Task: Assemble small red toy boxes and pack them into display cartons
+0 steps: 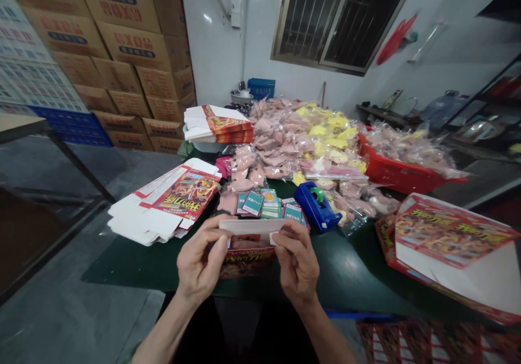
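A small red printed carton (248,262) stands at the table's near edge, its top flap raised and white on the inside. Something pinkish shows inside, but I cannot make out what. My left hand (202,258) pinches the carton's left side flap between thumb and fingers. At the opposite end, my right hand (298,261) grips the right side flap the same way. Just beyond the carton lie several small stacks of teal cards (260,204). A blue tape dispenser (317,206) with a green roll sits to their right.
Flattened printed cartons (166,204) lie on the left, with another stack (217,125) behind. Bagged pink and yellow plush pieces (285,136) heap at the back. A red basket (401,168) and an open display box (456,255) stand right. Cardboard boxes (122,44) rise behind left.
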A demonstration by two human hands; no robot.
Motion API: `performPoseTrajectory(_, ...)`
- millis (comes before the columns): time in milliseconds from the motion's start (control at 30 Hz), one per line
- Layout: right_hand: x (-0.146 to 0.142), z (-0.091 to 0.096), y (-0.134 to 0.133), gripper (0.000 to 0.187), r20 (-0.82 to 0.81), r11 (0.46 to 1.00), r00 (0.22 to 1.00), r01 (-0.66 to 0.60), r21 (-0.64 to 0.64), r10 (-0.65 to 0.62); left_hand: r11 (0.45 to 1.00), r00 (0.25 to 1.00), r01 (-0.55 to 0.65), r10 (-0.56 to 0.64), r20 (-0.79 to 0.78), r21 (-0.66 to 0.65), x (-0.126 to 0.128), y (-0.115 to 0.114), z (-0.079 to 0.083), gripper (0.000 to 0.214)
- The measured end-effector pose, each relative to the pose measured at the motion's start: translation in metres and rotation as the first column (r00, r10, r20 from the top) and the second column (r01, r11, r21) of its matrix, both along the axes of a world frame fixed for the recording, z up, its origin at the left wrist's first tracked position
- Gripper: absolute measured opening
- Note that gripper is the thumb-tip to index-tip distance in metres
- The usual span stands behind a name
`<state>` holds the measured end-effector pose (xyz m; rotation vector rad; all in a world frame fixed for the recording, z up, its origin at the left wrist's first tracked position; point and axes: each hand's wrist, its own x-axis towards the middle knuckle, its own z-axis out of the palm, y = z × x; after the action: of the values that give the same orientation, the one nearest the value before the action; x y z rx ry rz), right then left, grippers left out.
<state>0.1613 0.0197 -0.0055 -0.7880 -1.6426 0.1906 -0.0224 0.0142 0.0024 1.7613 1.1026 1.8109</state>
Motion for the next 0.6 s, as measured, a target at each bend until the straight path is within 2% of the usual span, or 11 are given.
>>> performPoseTrajectory(100,-0.001,0.008,0.001,0.02,-0.114,0.994,0.993,-0.036,-0.1,0.024,0.979,0.95,0.161,-0.121,0.287,-0.122,0.004,0.002,0.003,0.003)
performPoseTrajectory(167,-0.002,0.012,0.001,0.032,-0.206,0.978,0.977,-0.094,-0.186,0.055,0.94,0.856,0.301,-0.193,0.48,-0.16,0.006,0.002,0.007,0.017)
performPoseTrajectory(233,-0.001,0.014,0.0,0.042,-0.207,0.953,0.972,-0.159,-0.257,0.107,0.888,0.792,0.417,-0.25,0.557,-0.195,0.007,0.002,0.014,0.031)
performPoseTrajectory(267,0.0,0.015,0.0,0.039,-0.176,0.946,0.975,-0.179,-0.271,0.134,0.868,0.787,0.447,-0.269,0.555,-0.214,0.006,0.002,0.017,0.029)
performPoseTrajectory(300,0.001,0.016,0.0,0.032,-0.142,0.946,0.978,-0.185,-0.266,0.152,0.86,0.797,0.455,-0.277,0.536,-0.231,0.006,0.002,0.019,0.021)
performPoseTrajectory(367,0.003,0.016,-0.001,0.021,-0.105,0.96,0.983,-0.173,-0.22,0.153,0.879,0.829,0.411,-0.251,0.5,-0.241,0.006,0.003,0.021,0.004)
performPoseTrajectory(433,0.004,0.016,-0.005,0.022,-0.1,0.975,0.987,-0.144,-0.169,0.129,0.914,0.835,0.346,-0.197,0.514,-0.211,0.008,0.004,0.022,0.01)
performPoseTrajectory(500,0.005,0.016,-0.01,0.025,-0.065,0.976,0.99,-0.136,-0.17,0.127,0.929,0.813,0.321,-0.172,0.556,-0.182,0.01,0.004,0.022,0.01)
performPoseTrajectory(600,0.006,0.019,-0.018,0.028,-0.011,0.976,0.992,-0.126,-0.179,0.126,0.906,0.766,0.396,-0.236,0.598,-0.149,0.01,0.001,0.02,0.011)
